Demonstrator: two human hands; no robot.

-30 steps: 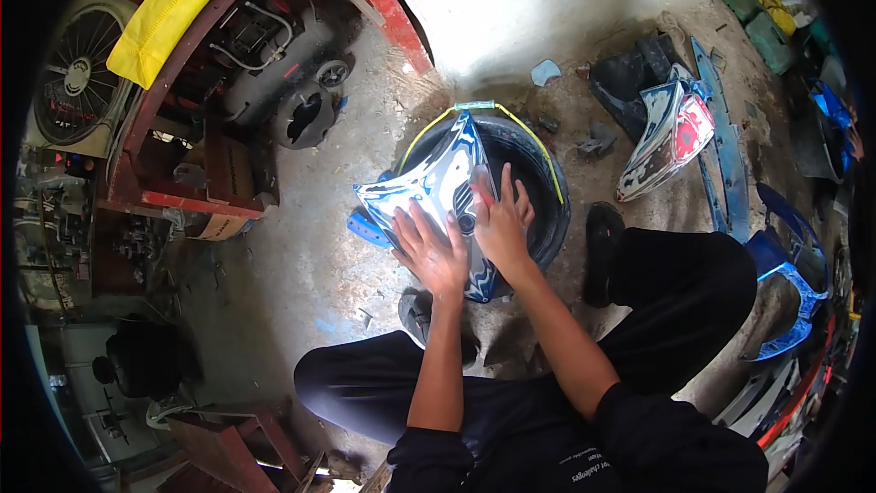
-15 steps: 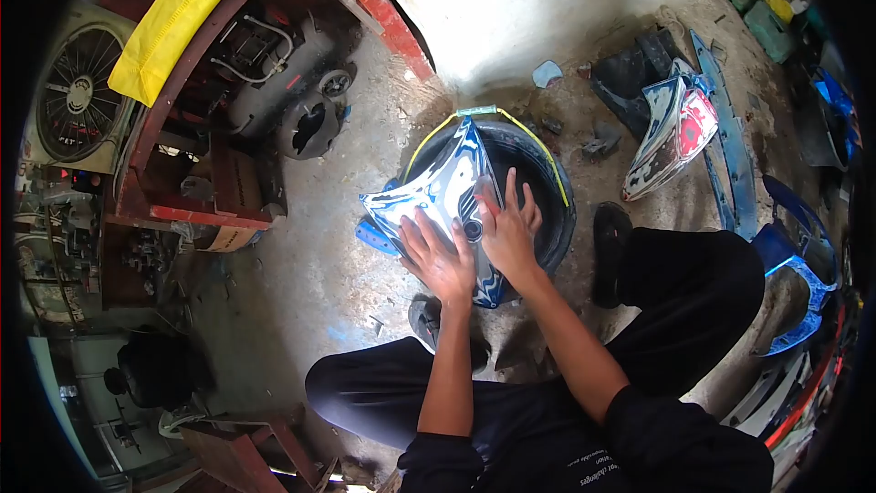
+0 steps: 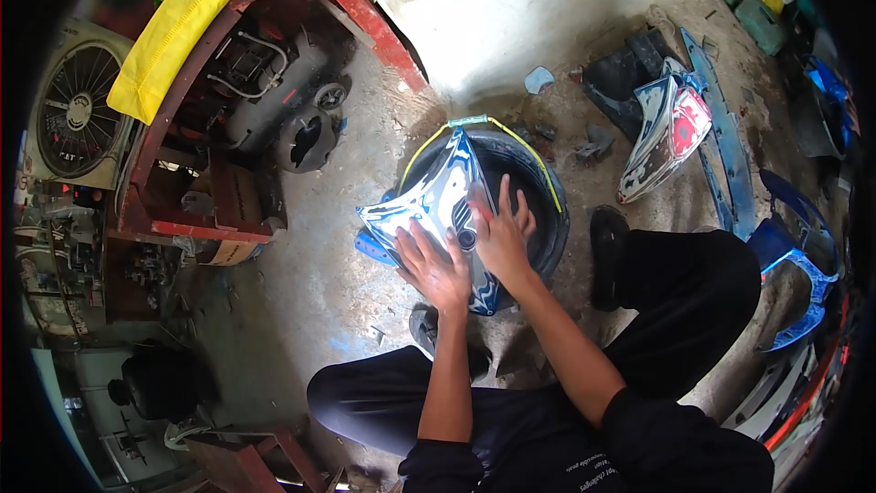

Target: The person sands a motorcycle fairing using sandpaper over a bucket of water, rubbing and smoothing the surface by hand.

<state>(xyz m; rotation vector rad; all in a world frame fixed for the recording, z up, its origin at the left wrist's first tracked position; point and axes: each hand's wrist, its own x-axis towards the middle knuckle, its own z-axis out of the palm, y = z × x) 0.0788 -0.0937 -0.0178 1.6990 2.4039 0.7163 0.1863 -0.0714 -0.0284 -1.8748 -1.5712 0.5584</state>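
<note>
A blue, white and silver panel (image 3: 436,194) with pointed corners rests across the top of a black bucket (image 3: 553,251) that has a yellow handle. My left hand (image 3: 432,272) lies flat on the panel's lower left part with its fingers spread. My right hand (image 3: 504,236) is on the panel's right side, beside a dark round hole. Something small and reddish shows between its thumb and fingers; the other fingers stick out over the bucket's opening. What the item is cannot be made out.
A red frame (image 3: 383,36) with a dark tank under it stands at the upper left, a yellow cloth (image 3: 169,41) over it. On the floor to the right lie a white and red panel (image 3: 662,141), a long blue strip (image 3: 721,146) and blue parts (image 3: 812,297).
The view has shifted slightly, so the bucket and panel appear a little lower and to the left. Both hands keep nearly the same places on the panel.
</note>
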